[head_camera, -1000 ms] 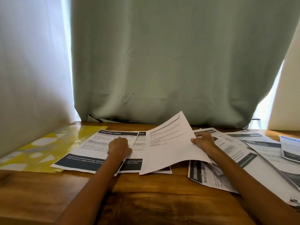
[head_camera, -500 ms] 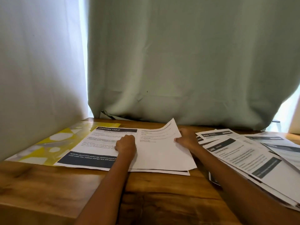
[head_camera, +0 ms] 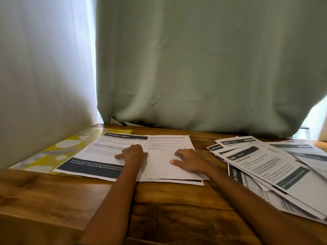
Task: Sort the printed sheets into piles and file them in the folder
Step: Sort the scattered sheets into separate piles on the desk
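Printed sheets: one mostly white sheet (head_camera: 166, 156), held lifted by the right hand (head_camera: 190, 160) a second ago, now lies flat on the middle pile, right hand spread on it. Left hand (head_camera: 133, 154) presses the "Dressing Table" sheet (head_camera: 106, 152). Unsorted heap (head_camera: 276, 167) remains on the right of the tabletop (head_camera: 177, 209); yellow folder (head_camera: 53, 152) far left, unfilled.

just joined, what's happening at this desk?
A person is sorting printed sheets on a wooden table. The left hand rests on a "DRESSING TABLE" sheet; the right hand lies flat on a mostly white sheet topping the pile beside it. A loose heap of unsorted sheets fans out to the right. A yellow patterned folder lies flat at far left, partly under the first sheet. Nothing visibly filed yet.
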